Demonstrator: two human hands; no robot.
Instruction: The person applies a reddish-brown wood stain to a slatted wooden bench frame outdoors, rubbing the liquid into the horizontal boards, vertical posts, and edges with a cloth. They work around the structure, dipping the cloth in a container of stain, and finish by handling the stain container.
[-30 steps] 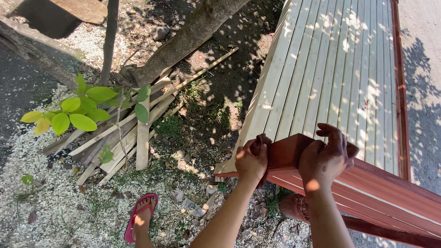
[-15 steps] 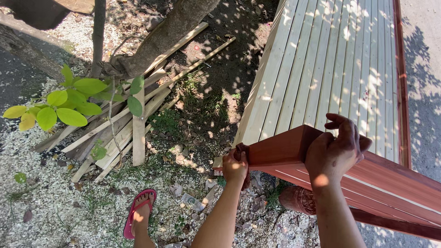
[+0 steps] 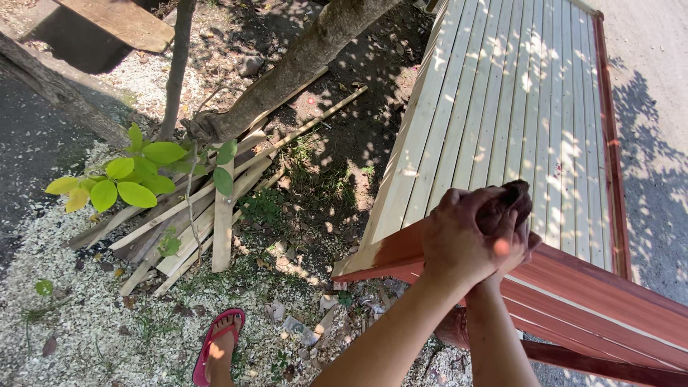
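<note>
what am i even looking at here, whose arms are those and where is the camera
The camera sits on a person's head and looks straight down, so the two bare arms coming up from the bottom edge are that person's own. There is no machine here.

Both hands meet over the near edge of a long pale wooden slatted platform with a reddish-brown painted frame. The left hand is cupped over the right hand, and together they hold a dark reddish-brown wad, possibly a stained cloth; the picture does not show clearly what it is.

Below, on the ground, lie pale wood shavings and a loose pile of thin light wooden strips beside a leaning tree trunk. A small plant with bright yellow-green leaves grows nearby. The person's foot in a pink flip-flop sandal shows at the bottom.
</note>
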